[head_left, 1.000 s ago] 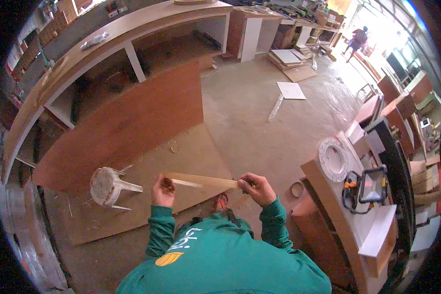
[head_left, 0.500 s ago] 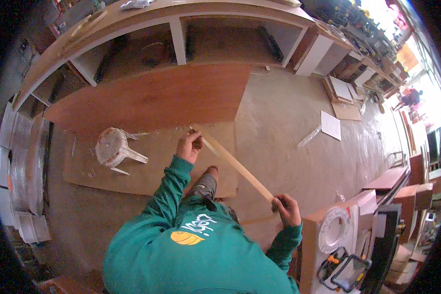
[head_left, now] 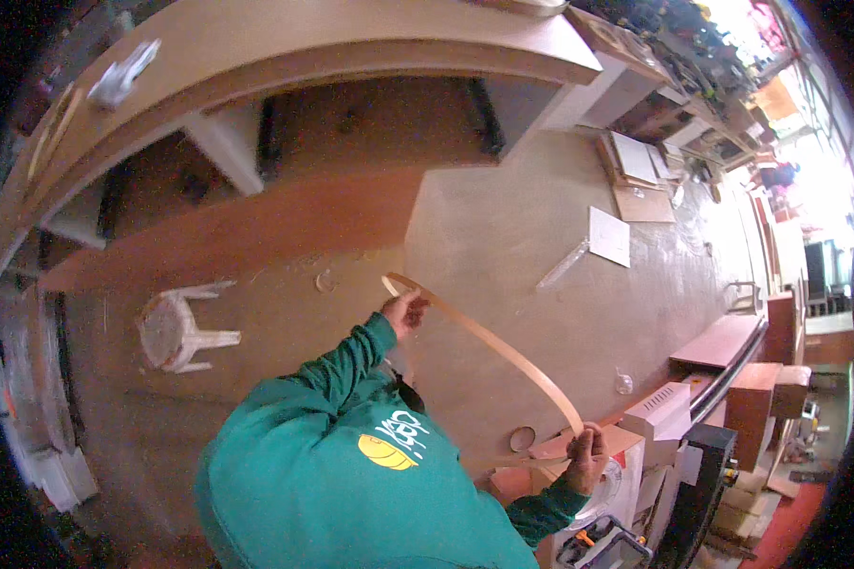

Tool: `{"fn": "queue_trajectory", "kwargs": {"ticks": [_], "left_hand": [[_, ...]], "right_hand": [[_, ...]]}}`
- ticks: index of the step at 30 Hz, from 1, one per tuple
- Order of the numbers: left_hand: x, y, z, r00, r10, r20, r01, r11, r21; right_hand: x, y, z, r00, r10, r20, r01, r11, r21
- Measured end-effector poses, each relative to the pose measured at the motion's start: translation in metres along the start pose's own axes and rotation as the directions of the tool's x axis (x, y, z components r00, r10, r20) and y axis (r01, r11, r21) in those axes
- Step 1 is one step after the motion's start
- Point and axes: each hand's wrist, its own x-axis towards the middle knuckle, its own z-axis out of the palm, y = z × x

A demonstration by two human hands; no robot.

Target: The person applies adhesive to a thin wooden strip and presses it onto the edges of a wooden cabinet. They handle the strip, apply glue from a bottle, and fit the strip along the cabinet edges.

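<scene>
A thin, pale wood-coloured edging strip (head_left: pixel 517 357) stretches in a bowed arc between my two hands. My left hand (head_left: pixel 405 313) pinches it close to its far end, which curls back in a small loop just past the fingers. My right hand (head_left: pixel 588 460) is closed round the strip's nearer part, lower on the right. Both hands are in the air over the floor, in front of my green sweatshirt.
A long workbench (head_left: pixel 351 57) with open compartments runs across the far side. Its reddish-brown panel (head_left: pixel 285 223) lies in front. A white plastic stool (head_left: pixel 168 332) stands at left. Boxes and a work light (head_left: pixel 603 550) are by my right arm; a white board (head_left: pixel 609 237) lies further off.
The strip, nearly straight before, now bends in an arc. My right hand has moved down and to the right, the left one slightly right and nearer. The workbench appears closer.
</scene>
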Motion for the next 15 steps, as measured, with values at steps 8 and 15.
{"fn": "queue_trajectory", "kwargs": {"ticks": [8,15], "left_hand": [[-0.041,0.027,0.284,0.690,-0.325,0.647,-0.094,0.846,0.525],[-0.005,0.032,0.429,0.648,-0.246,0.720,-0.357,0.737,0.573]], "right_hand": [[0.101,-0.101,0.064,0.990,-0.104,-0.093,0.103,0.995,-0.011],[0.194,-0.055,0.039,0.977,-0.070,-0.202,0.087,0.993,0.076]]}}
